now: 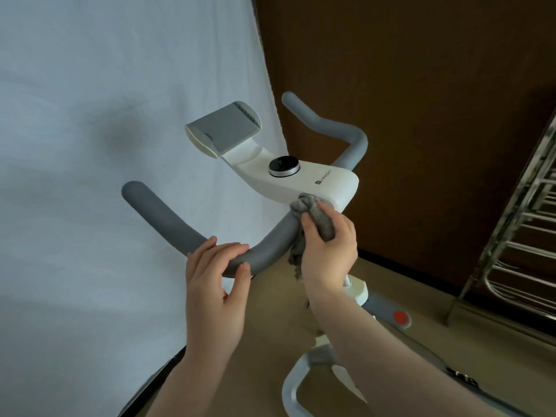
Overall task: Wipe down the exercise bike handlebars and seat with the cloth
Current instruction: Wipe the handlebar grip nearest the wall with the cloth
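**Left handlebar under the cloth, seat out of view**

Wiping the left handlebar [180, 227], at its inner end beside the white console [325, 183]. Right hand [328, 248] curled round the bunched grey cloth [319, 218], pressing it to the bar where grey foam meets glossy plastic. Left hand [216, 269] wrapped loosely round the bend, fingers over, thumb under, steadying. Next, likely: drawing the cloth outward along the curved, matte, slightly grippy foam to the rounded tip, left hand shifting clear. Right handlebar [337, 127] and seat yet to come. Soft knit cloth, tail hanging below.
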`<state>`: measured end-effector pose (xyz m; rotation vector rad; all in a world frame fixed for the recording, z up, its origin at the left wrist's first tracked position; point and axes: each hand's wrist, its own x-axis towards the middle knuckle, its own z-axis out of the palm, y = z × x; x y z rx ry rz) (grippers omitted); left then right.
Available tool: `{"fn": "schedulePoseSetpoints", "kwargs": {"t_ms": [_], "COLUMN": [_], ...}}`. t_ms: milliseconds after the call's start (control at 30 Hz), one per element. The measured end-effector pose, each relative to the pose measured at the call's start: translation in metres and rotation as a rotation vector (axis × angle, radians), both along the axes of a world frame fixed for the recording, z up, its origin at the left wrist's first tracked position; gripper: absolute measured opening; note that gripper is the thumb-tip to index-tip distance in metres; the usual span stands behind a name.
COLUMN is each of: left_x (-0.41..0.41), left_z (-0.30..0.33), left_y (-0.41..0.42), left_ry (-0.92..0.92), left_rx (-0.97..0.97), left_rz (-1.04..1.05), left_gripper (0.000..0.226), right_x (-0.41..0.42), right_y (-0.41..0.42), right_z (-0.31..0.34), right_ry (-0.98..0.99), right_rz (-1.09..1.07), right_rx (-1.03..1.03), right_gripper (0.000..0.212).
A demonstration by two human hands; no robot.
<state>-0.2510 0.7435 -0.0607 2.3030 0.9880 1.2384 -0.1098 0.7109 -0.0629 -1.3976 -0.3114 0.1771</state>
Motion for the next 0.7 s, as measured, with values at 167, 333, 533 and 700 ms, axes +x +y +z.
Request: {"fn": "schedulePoseSetpoints", "kwargs": {"t_ms": [167,333,533,700], "left_x": [-0.001,-0.007,-0.008,-0.007], "left_z": [0.0,0.001,0.017,0.024], "left_y": [-0.002,0.005,0.017,0.038], "left_ry": [-0.013,0.054,0.085,0.124], "left_rx": [-0.011,-0.001,0.037,0.028], "left_rz": [-0.012,-0.037,-0.136,-0.252], "left_gripper": [0.023,0.024,0.026,0.025], "right_x": [0.006,0.029,0.032,-0.001], "right_y": [-0.008,-0.005,-0.003,-0.014], "right_z": [0.001,0.015,0.03,0.032], "right_ry": [-0.258,-0.409,-0.531,-0.639], "right_rz": [0.106,0.213,0.301,0.396], "right_rx": [-0.024,-0.268,-0.43,-0.414], "right_gripper": [0.03,0.03,0.028,0.022]}}
